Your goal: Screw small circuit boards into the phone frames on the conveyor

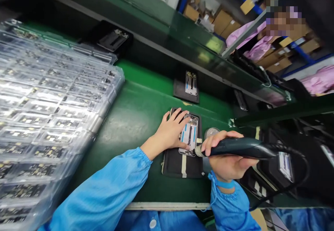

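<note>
- Green matte surface (pixel 135 112) runs across the view. Its pale near edge lies just in front of the person's two blue sleeves.
- Nearest on the right, the right hand (pixel 229 163), with a blue band at the wrist, is clenched around a dark blue pen-shaped electric screwdriver (pixel 245 148). The tool lies almost level and points left. Its metal tip touches the lower right corner of the opened phone.
- A black cable (pixel 287 185) loops down from the screwdriver's rear end, off to the right.
- The left hand (pixel 171 132) lies flat and released, fingers spread. It presses on the upper left part of the phone and grasps nothing.
- The opened silver-framed phone (pixel 190 137), with white and blue inner parts showing, sits in a black rectangular holder (pixel 180 165) marked with pale tape strips. It lies mid-surface, between the two hands.
- A small round silver dish (pixel 211 132) stands just beside the holder's right edge, right behind the right hand's fingers.
- A tall stack of clear plastic trays (pixel 52 112), filled with rows of small dark circuit parts, takes up the left side.
- Further back, a second black holder (pixel 180 90) carrying another opened phone rests near the surface's far edge, well apart from the first.
- Beyond that, a dark green rail (pixel 182 32) crosses the view.
- Farthest off, brown cardboard boxes (pixel 221 20) sit on blue-framed shelves among pink bags (pixel 261 46).
</note>
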Available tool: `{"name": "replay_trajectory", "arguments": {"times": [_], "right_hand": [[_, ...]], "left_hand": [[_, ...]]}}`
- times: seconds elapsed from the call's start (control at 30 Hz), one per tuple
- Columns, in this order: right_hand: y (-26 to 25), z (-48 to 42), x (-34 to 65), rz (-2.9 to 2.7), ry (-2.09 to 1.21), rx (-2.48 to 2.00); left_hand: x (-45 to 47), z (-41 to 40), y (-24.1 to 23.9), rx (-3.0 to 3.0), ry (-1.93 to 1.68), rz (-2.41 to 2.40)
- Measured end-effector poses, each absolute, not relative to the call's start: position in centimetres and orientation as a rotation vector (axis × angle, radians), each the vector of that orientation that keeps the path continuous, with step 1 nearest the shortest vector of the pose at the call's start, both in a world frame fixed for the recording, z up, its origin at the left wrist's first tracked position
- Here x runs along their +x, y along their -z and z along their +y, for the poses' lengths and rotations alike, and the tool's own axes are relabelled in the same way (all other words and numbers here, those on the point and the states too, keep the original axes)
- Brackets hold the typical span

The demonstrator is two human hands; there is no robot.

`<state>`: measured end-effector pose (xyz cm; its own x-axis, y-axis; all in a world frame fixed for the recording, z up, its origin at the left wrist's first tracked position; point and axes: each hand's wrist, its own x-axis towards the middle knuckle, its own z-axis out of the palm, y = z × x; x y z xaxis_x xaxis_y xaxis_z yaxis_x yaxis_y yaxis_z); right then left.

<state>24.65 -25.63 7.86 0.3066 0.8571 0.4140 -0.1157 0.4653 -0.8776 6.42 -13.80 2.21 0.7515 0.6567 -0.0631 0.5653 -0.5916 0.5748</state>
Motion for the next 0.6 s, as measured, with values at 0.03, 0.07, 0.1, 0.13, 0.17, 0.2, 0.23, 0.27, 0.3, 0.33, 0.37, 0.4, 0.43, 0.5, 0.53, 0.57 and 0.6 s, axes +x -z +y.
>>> {"name": "replay_trajectory", "arguments": {"times": [0.03,0.07,0.1,0.13,0.17,0.2,0.23,0.27,0.3,0.33,0.37,0.4,0.43,0.5,0.53,0.57,0.6], "right_hand": [[-7.9,-25.5,24.4,-1.051,-0.806,-0.84],[-7.9,-25.3,24.3,-1.036,-0.847,-0.827],[-7.9,-25.1,24.2,-1.021,-0.887,-0.816],[-7.9,-24.8,24.1,-1.009,-0.917,-0.8],[-8.0,-24.5,24.2,-0.996,-0.929,-0.782],[-8.0,-24.3,24.3,-0.997,-0.941,-0.771],[-8.0,-24.0,24.4,-1.014,-0.95,-0.767],[-8.0,-23.9,24.6,-1.038,-0.954,-0.77],[-8.1,-23.8,24.7,-1.068,-0.957,-0.778],[-8.1,-23.8,24.8,-1.094,-0.958,-0.789],[-8.1,-23.9,24.9,-1.107,-0.956,-0.797],[-8.1,-24.1,24.8,-1.102,-0.946,-0.8],[-8.0,-24.4,24.7,-1.078,-0.928,-0.804],[-7.9,-24.9,24.3,-1.04,-0.9,-0.821],[-7.8,-25.1,24.2,-1.033,-0.887,-0.831],[-7.7,-25.3,24.0,-1.042,-0.882,-0.84],[-7.7,-25.4,24.0,-1.058,-0.873,-0.832]], "left_hand": [[6.3,-13.7,-2.1,2.364,-0.202,0.92],[6.3,-13.6,-2.1,2.361,-0.198,0.923],[6.2,-13.5,-2.0,2.359,-0.195,0.927],[6.2,-13.3,-1.9,2.357,-0.192,0.931],[6.1,-13.2,-1.7,2.358,-0.189,0.935],[6.1,-13.1,-1.6,2.361,-0.188,0.937],[6.1,-13.1,-1.5,2.365,-0.189,0.938],[6.1,-13.0,-1.4,2.369,-0.195,0.94],[6.1,-13.0,-1.4,2.372,-0.2,0.941],[6.1,-13.0,-1.3,2.373,-0.202,0.943],[6.1,-13.0,-1.3,2.372,-0.202,0.944],[6.1,-13.0,-1.3,2.37,-0.199,0.943],[6.1,-13.1,-1.4,2.367,-0.196,0.94],[6.2,-13.2,-1.5,2.363,-0.19,0.927],[6.3,-13.3,-1.7,2.363,-0.186,0.92],[6.3,-13.4,-1.8,2.364,-0.178,0.914],[6.4,-13.4,-1.9,2.364,-0.167,0.912]]}}
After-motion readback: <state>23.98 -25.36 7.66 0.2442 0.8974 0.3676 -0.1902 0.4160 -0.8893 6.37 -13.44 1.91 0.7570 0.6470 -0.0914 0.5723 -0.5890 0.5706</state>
